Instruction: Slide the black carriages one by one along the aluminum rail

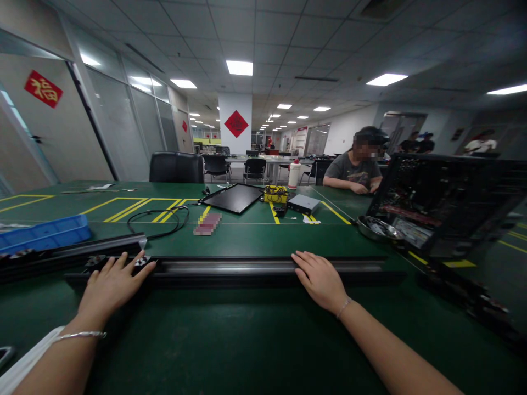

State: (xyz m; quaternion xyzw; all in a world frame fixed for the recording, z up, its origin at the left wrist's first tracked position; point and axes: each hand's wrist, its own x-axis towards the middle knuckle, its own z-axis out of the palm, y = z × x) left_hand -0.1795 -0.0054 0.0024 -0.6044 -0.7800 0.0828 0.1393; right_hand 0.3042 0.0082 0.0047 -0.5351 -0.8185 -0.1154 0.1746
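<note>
A long black rail-like bar [247, 269] lies across the green table [255, 340] in front of me. My left hand [111, 282] rests flat on the bar's left end, fingers stretched out and apart, beside small black-and-white fittings [142, 260]. My right hand [319, 280] lies flat on the bar right of its middle, fingers extended. Neither hand grips anything. A second dark bar [74, 249] runs off to the left behind the first.
A blue tray [45, 230] sits at the left. Behind the bar lie a black cable loop [158, 222], a reddish card stack [208, 224], a dark flat panel [234, 197] and a yellow object [275, 193]. An open computer chassis [444, 203] and metal dish [376, 227] stand right. Another person [356, 170] sits opposite.
</note>
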